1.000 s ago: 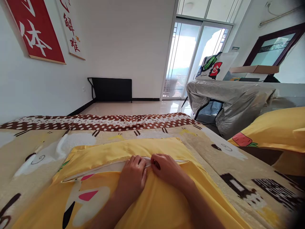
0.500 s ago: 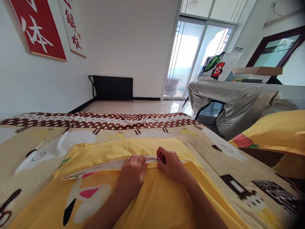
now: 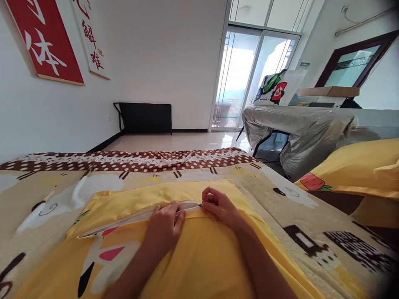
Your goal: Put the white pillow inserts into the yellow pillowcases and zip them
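Observation:
A yellow pillowcase (image 3: pixel 202 253) with a printed cartoon face lies on the bed in front of me. Its long zipper (image 3: pixel 190 208) runs across the upper part, and a white inside (image 3: pixel 131 219) shows through the gap left of the slider. My right hand (image 3: pixel 221 209) pinches the zipper pull (image 3: pixel 200 204) between thumb and fingertips. Left of it, my left hand (image 3: pixel 165 222) presses over the zipper's lower edge, fingers closed on the fabric and thumb beside the opening. The palm side of that hand is hidden.
A patterned blanket (image 3: pixel 262 199) covers the bed, with a brown polka-dot band along the far edge. Another yellow pillow (image 3: pixel 358 166) lies at the right. Beyond stand a plastic-covered table (image 3: pixel 296 120) bearing a bag and boxes, and a black folded panel (image 3: pixel 146 118) against the wall.
My left hand has slid a little left along the zipper edge. The right hand, with the pull, has shifted slightly left too. The view has turned slightly.

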`<state>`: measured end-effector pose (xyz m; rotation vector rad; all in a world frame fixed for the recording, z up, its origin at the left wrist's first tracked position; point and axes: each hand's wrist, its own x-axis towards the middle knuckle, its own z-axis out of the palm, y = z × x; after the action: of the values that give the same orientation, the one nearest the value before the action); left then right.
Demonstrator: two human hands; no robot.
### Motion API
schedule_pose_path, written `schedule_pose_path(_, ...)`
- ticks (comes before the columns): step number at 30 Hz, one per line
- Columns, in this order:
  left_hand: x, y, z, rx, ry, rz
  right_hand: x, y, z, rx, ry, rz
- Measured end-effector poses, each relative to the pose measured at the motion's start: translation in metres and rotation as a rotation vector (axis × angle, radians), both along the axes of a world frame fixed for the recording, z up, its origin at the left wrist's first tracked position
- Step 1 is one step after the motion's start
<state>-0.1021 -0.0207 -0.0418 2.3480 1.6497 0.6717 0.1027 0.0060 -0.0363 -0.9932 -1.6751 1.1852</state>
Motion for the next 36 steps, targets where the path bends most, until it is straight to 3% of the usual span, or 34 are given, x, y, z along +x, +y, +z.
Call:
schedule_pose_path(4, -0.021, -0.006, 0.021, -0.130, 0.111, 0.035, 0.000, 0.001, -0.002, -0.018, 0.033, 0.003)
schedule_pose_path(7, -0.037, -0.014, 0.034, -0.096, 0.170, 0.113, -0.003, 0.003, -0.003, 0.002, 0.059, -0.002)
schedule_pose_path(9, -0.039, -0.022, 0.044, -0.034, 0.138, 0.086, -0.004, 0.004, -0.003, 0.019, 0.069, -0.023)
schedule_pose_path(13, -0.010, -0.030, 0.067, 0.013, 0.060, -0.079, -0.009, 0.006, -0.005, 0.082, 0.046, -0.081)
schedule_pose_path(16, 0.024, -0.018, 0.076, -0.001, 0.209, -0.113, -0.012, 0.006, -0.006, 0.144, 0.021, -0.135)
schedule_pose_path(19, 0.047, 0.003, 0.072, -0.029, 0.320, -0.110, -0.013, 0.004, -0.006, 0.224, -0.040, -0.192)
schedule_pose_path(23, 0.057, 0.019, 0.059, -0.061, 0.356, -0.124, -0.012, -0.001, -0.002, 0.332, -0.200, -0.270)
schedule_pose_path(28, 0.060, 0.018, 0.048, -0.032, 0.407, -0.048, -0.013, -0.004, 0.000, 0.451, -0.345, -0.297)
schedule_pose_path(36, 0.058, 0.014, 0.039, 0.032, 0.444, -0.039, -0.012, -0.006, 0.002, 0.505, -0.330, -0.262)
